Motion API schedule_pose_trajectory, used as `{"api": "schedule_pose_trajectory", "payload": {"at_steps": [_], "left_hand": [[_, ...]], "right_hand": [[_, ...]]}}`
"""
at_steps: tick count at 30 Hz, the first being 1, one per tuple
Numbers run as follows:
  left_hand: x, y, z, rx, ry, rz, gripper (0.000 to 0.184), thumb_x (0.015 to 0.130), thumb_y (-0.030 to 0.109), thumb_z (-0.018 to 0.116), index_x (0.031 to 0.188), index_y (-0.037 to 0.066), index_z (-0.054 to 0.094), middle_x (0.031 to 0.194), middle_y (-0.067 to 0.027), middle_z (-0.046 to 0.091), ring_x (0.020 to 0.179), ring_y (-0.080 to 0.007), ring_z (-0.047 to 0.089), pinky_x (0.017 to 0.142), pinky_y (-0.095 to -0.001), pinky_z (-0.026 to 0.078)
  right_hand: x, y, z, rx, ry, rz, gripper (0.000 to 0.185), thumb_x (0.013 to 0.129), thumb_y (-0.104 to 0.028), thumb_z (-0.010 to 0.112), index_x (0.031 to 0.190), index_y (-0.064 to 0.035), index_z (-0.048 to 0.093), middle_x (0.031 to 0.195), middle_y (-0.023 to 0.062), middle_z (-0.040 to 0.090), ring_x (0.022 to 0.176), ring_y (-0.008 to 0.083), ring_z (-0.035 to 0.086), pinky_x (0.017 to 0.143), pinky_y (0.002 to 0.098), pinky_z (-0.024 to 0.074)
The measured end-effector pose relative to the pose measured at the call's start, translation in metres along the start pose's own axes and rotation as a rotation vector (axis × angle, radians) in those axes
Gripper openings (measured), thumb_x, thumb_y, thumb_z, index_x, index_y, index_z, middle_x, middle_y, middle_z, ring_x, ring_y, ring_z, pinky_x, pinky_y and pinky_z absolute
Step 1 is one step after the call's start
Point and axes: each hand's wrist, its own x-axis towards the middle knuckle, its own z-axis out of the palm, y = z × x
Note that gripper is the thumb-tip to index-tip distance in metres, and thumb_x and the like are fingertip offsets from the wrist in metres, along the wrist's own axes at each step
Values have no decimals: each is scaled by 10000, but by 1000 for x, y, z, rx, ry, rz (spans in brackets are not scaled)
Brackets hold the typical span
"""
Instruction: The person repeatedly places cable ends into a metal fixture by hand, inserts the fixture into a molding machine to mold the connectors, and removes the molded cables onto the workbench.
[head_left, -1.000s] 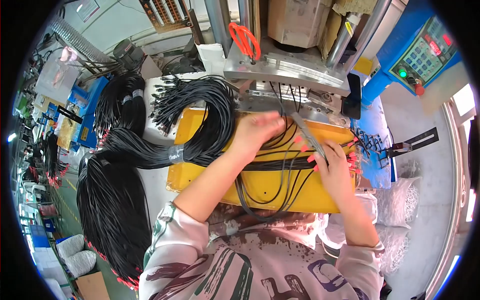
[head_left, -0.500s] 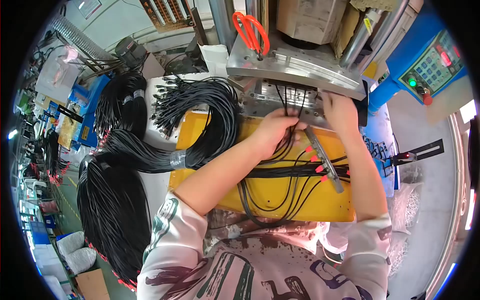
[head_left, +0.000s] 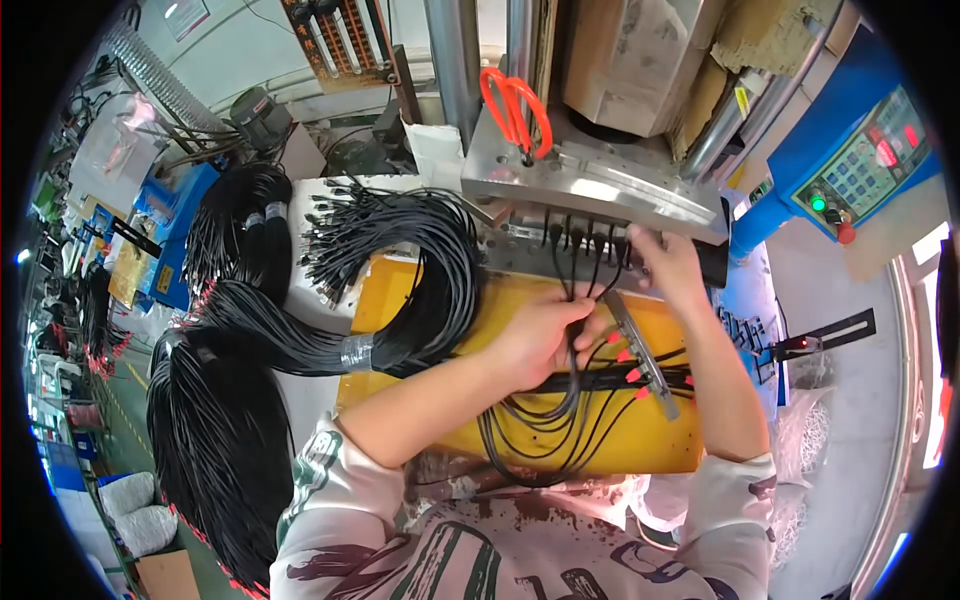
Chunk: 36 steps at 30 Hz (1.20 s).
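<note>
My left hand (head_left: 548,338) is closed around several black cables (head_left: 573,272), which run up to dark connectors in the machine's lower metal block (head_left: 525,252). Beside the rightmost cable is my right hand (head_left: 668,268), its thumb and index finger close together at the block's front edge; what is between them, if anything, is too small to tell. Below the hands a slotted metal bar (head_left: 645,358) lies slanted over the yellow board (head_left: 460,420), with red-tipped cable ends (head_left: 633,375) along its left side.
Orange-handled scissors (head_left: 516,115) stand on the machine's upper plate (head_left: 590,180). Large bundles of black cable (head_left: 215,440) lie at the left. A blue control box (head_left: 850,150) is at the upper right, with a black slotted bracket (head_left: 825,335) below.
The metal bar has left my right hand and lies on the board. My right hand has moved up to the machine block. My left hand has closed on the cables, whose connectors now show.
</note>
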Motion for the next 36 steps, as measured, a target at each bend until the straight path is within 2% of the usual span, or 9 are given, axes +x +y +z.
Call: {"api": "schedule_pose_trajectory", "payload": {"at_steps": [7,9,11,14,17,21,25,27,36], "left_hand": [[-83,-28,-4,24,-29,-77,259,1059,252,516,1201,54,603,892,-40,641,693,-119,572,607,-263,464],[-103,-9,-10,459,-79,352,279,1073,273,505,1153,22,595,878,-54,617,703,-137,586,593,-305,471],[-88,23,-37,371,202,669,289,1060,271,538,1153,2,582,917,-73,637,767,-173,635,667,-344,520],[-79,53,-48,127,546,501,265,1031,280,583,1052,18,620,950,-92,658,785,-209,653,774,-345,547],[-71,37,-35,1740,526,584,286,973,336,633,935,55,663,989,-92,668,860,-243,668,952,-414,526],[-39,28,-77,2165,316,1129,229,897,258,686,791,61,641,930,-85,662,982,-267,655,1051,-530,457],[-38,15,-40,2380,-210,770,225,864,321,694,891,98,703,994,-83,651,1001,-242,644,1087,-516,427],[-24,-24,-16,1730,-366,1092,196,881,281,672,888,87,695,951,-91,618,953,-253,625,968,-456,488],[10,-27,51,1662,7,1187,257,910,264,638,818,24,643,804,-142,583,769,-338,606,718,-455,510]], "right_hand": [[-36,14,5,-716,194,-440,338,931,-329,704,1065,-19,709,884,121,685,827,244,699,703,367,549],[-39,16,7,-756,149,-525,311,930,-318,700,1054,-33,715,921,122,685,847,273,693,732,378,547],[-38,14,12,-836,72,-711,257,927,-295,692,1031,-63,727,995,126,685,888,330,681,790,400,544],[-36,1,38,-888,-153,-729,227,931,-269,679,1024,-67,726,1023,105,683,927,340,669,798,406,541],[-51,-17,35,-883,-77,-741,191,935,-236,670,1010,-68,723,1040,101,678,963,341,657,808,409,537],[-99,-22,-30,-848,468,-700,173,933,-178,679,1051,-53,695,1036,153,662,987,353,630,838,416,519],[-188,17,-51,-972,233,-533,208,944,-158,661,1079,1,656,981,187,653,956,395,617,835,444,499],[-202,28,-50,-953,27,-491,205,958,-158,641,1073,12,652,964,190,652,949,401,616,829,449,494],[-12,22,-38,-637,125,-616,298,1032,-239,511,1163,-15,660,1122,237,662,1081,415,609,967,438,468]]}}
